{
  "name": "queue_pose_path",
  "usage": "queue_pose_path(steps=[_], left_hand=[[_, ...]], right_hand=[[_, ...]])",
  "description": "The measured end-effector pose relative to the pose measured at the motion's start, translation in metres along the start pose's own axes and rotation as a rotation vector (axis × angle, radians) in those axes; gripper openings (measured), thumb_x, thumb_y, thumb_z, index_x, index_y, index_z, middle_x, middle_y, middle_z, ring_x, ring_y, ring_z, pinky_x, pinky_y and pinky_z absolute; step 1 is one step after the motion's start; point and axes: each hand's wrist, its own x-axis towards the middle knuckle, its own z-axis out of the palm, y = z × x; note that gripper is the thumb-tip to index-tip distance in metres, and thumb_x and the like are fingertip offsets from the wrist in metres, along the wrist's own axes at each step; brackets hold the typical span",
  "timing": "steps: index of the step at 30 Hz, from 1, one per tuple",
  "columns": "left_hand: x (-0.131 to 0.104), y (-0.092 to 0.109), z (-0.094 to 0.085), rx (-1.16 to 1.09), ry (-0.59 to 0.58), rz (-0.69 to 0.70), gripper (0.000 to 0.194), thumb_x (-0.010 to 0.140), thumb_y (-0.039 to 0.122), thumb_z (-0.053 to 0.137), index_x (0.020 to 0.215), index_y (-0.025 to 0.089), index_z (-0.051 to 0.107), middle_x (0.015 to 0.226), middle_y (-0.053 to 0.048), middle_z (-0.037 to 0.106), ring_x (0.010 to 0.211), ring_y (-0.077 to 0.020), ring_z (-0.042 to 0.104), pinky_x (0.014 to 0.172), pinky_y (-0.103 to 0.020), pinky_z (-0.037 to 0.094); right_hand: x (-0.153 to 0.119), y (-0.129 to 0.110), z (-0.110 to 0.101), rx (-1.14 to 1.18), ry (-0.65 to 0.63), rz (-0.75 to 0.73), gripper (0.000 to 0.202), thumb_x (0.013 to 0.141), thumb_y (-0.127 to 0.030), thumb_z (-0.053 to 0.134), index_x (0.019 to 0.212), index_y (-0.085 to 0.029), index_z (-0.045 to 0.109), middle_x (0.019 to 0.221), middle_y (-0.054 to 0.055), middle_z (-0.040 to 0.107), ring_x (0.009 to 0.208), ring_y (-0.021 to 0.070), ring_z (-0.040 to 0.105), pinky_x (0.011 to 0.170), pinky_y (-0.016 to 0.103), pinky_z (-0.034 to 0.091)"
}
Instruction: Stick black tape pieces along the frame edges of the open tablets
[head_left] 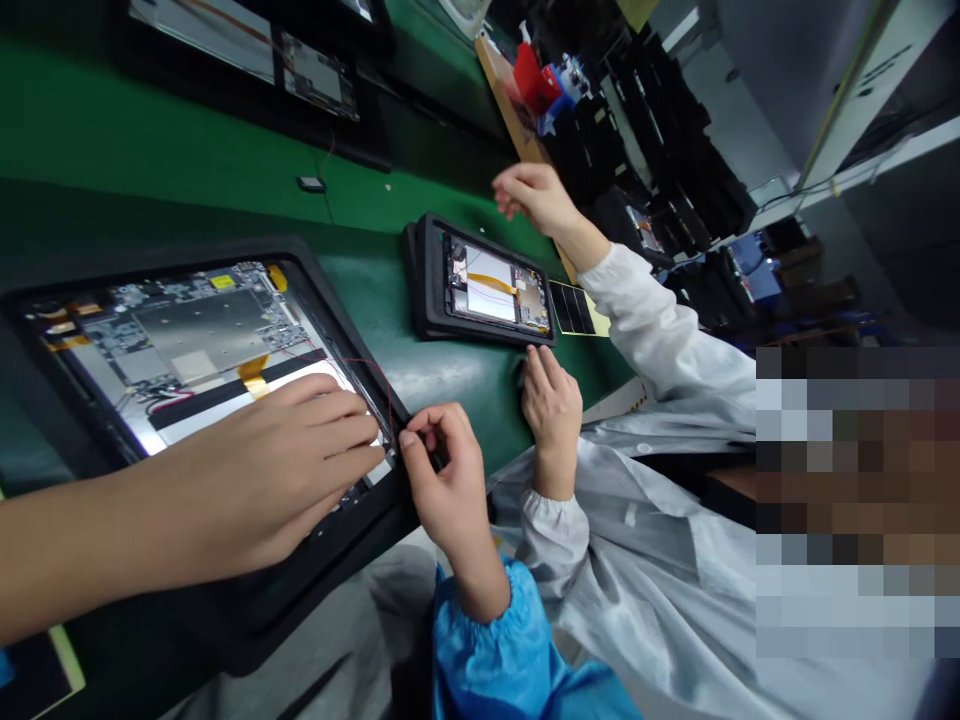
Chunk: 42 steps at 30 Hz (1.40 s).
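An opened tablet (202,325) lies in a black foam frame (330,300), its circuit board, metal shield and orange ribbon cables showing. My left hand (277,475) reaches across its lower right part, fingers bent and drawn together, fingertips at the inner edge of the frame. Beside those fingertips my right hand (450,480), in a blue sleeve, is closed with the thumb near the curled index finger at the frame's right edge. A thin red wire (379,372) curves from the board to where both hands meet. What either hand pinches is hidden.
A co-worker in a white coat (652,320) sits at the right, hands by a second opened tablet (495,285) in black foam. Another tablet (315,80) lies at the back. A small dark part (310,184) sits on the green mat (75,130). Black stacks (660,130) stand farther off.
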Motion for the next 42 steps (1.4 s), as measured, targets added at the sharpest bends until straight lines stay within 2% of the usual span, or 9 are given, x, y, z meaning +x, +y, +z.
queue_pose_path(steps=[6, 10, 14, 18, 23, 28, 32, 37, 42], left_hand=[[0.002, -0.005, 0.003, 0.02, 0.05, -0.079, 0.036, 0.103, 0.016, 0.042, 0.119, 0.025, 0.073, 0.117, -0.005, 0.07, 0.112, -0.0274, 0.06, 0.1, -0.047, 0.047], [0.01, -0.021, 0.006, -0.001, -0.005, -0.064, 0.036, 0.11, 0.023, 0.041, 0.106, 0.026, 0.077, 0.117, -0.007, 0.068, 0.113, -0.0282, 0.058, 0.097, -0.046, 0.047], [0.017, -0.034, 0.005, -0.046, -0.054, -0.071, 0.04, 0.112, 0.025, 0.039, 0.099, 0.025, 0.076, 0.111, -0.003, 0.067, 0.107, -0.0233, 0.059, 0.092, -0.044, 0.049], [0.02, -0.038, -0.002, -0.011, -0.009, -0.022, 0.043, 0.111, 0.029, 0.037, 0.09, 0.021, 0.074, 0.108, 0.001, 0.067, 0.11, -0.0213, 0.06, 0.092, -0.044, 0.051], [0.02, -0.034, -0.012, -0.025, -0.147, 0.008, 0.039, 0.111, 0.014, 0.041, 0.101, 0.019, 0.078, 0.117, -0.008, 0.068, 0.116, -0.0254, 0.058, 0.098, -0.046, 0.044], [0.017, -0.033, -0.012, 0.012, -0.111, 0.072, 0.034, 0.108, 0.011, 0.045, 0.1, 0.016, 0.077, 0.116, -0.012, 0.069, 0.116, -0.0299, 0.058, 0.102, -0.048, 0.041], [0.016, -0.036, -0.009, 0.041, -0.047, 0.124, 0.029, 0.105, 0.015, 0.051, 0.092, 0.018, 0.076, 0.112, -0.011, 0.07, 0.112, -0.0302, 0.061, 0.099, -0.047, 0.045], [0.015, -0.038, -0.004, 0.075, -0.007, 0.145, 0.027, 0.103, 0.019, 0.052, 0.088, 0.02, 0.075, 0.106, -0.011, 0.071, 0.106, -0.0302, 0.064, 0.09, -0.044, 0.049], [0.014, -0.039, -0.002, 0.078, 0.018, 0.137, 0.018, 0.099, 0.018, 0.059, 0.086, 0.02, 0.071, 0.106, -0.009, 0.071, 0.108, -0.0298, 0.063, 0.093, -0.044, 0.049]], right_hand=[[-0.015, -0.001, -0.008, 0.136, 0.071, -0.037, 0.021, 0.103, -0.013, 0.056, 0.106, -0.022, 0.074, 0.1, 0.004, 0.067, 0.095, 0.0177, 0.068, 0.084, 0.03, 0.059], [-0.021, -0.004, -0.008, 0.082, 0.047, -0.078, 0.019, 0.1, -0.012, 0.062, 0.106, -0.021, 0.077, 0.106, 0.007, 0.066, 0.101, 0.0185, 0.069, 0.091, 0.031, 0.058], [-0.023, -0.006, -0.006, 0.012, 0.011, -0.096, 0.017, 0.099, -0.013, 0.065, 0.105, -0.02, 0.079, 0.11, 0.009, 0.067, 0.107, 0.0211, 0.067, 0.094, 0.034, 0.057], [-0.023, -0.008, -0.006, -0.032, 0.008, -0.144, 0.019, 0.101, -0.013, 0.064, 0.109, -0.021, 0.079, 0.112, 0.009, 0.068, 0.107, 0.0217, 0.065, 0.092, 0.036, 0.056], [-0.015, -0.013, -0.008, -0.061, -0.015, -0.112, 0.013, 0.1, -0.015, 0.066, 0.102, -0.021, 0.077, 0.102, 0.006, 0.068, 0.099, 0.0213, 0.064, 0.087, 0.035, 0.054], [-0.003, -0.022, -0.008, -0.137, -0.12, -0.055, 0.012, 0.096, -0.011, 0.069, 0.089, -0.02, 0.072, 0.087, 0.002, 0.067, 0.085, 0.0199, 0.062, 0.075, 0.032, 0.048], [0.002, -0.03, -0.006, -0.28, -0.172, -0.081, 0.015, 0.094, -0.008, 0.065, 0.085, -0.02, 0.066, 0.084, 0.002, 0.066, 0.082, 0.0208, 0.061, 0.072, 0.033, 0.045], [0.001, -0.034, -0.004, -0.436, -0.182, -0.178, 0.016, 0.098, -0.01, 0.058, 0.086, -0.02, 0.061, 0.087, 0.005, 0.065, 0.084, 0.023, 0.059, 0.072, 0.035, 0.045], [-0.003, -0.029, -0.002, -0.416, -0.15, -0.242, 0.017, 0.101, -0.01, 0.052, 0.089, -0.021, 0.057, 0.089, 0.005, 0.062, 0.084, 0.0225, 0.057, 0.074, 0.035, 0.046]])
